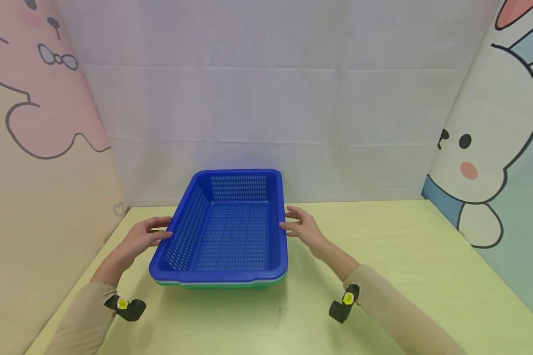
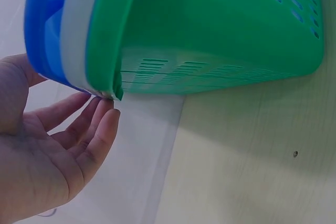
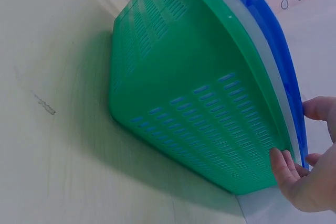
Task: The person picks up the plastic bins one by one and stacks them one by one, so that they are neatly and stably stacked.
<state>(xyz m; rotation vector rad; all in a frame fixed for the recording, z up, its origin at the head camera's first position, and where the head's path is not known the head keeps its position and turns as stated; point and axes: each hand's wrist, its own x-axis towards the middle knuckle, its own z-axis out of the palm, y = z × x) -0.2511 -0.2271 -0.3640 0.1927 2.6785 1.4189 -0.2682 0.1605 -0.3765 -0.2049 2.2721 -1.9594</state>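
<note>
A blue plastic basket (image 1: 217,276) with slotted walls is the top one of a nested stack, and nothing lies inside it. Beneath its rim shows a whitish rim (image 2: 79,30), then a green basket (image 3: 189,66) at the bottom. At the stack's left side, my left hand (image 1: 137,241) holds the rims, its fingertips under the edge. On the opposite side my right hand (image 1: 308,231) grips the rims, thumb on the blue edge and fingers curled below against the green one. The two lower baskets' insides are hidden.
The stack stands on a pale yellow-green table (image 1: 382,256), near a white cloth backdrop (image 1: 293,108). Side panels with a pink cartoon animal (image 1: 49,113) and a white rabbit (image 1: 479,162) border the table left and right.
</note>
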